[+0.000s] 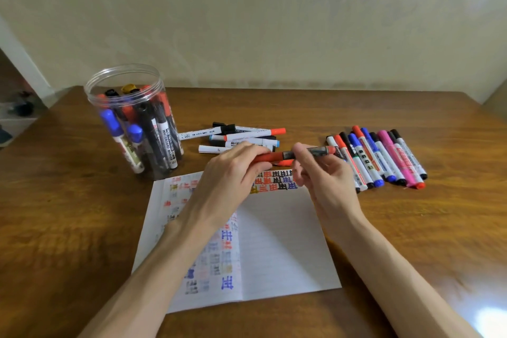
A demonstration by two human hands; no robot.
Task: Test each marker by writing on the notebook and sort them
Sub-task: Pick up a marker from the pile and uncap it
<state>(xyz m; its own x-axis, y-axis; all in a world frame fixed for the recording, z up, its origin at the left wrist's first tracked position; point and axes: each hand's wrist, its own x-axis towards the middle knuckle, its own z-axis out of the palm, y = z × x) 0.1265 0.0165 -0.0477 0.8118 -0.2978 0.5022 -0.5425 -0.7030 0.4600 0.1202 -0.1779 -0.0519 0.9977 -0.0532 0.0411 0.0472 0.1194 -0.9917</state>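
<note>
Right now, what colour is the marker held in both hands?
The marker is red with a dark middle band, seen in the head view.

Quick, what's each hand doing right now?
Left hand: grips the red marker at one end.
Right hand: pinches the same marker's barrel.

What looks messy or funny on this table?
Only the middle pile of markers behind the notebook: they lie crisscrossed, while the row on the right lies side by side. Nothing looks spilled or broken; the jar stands upright.
</note>
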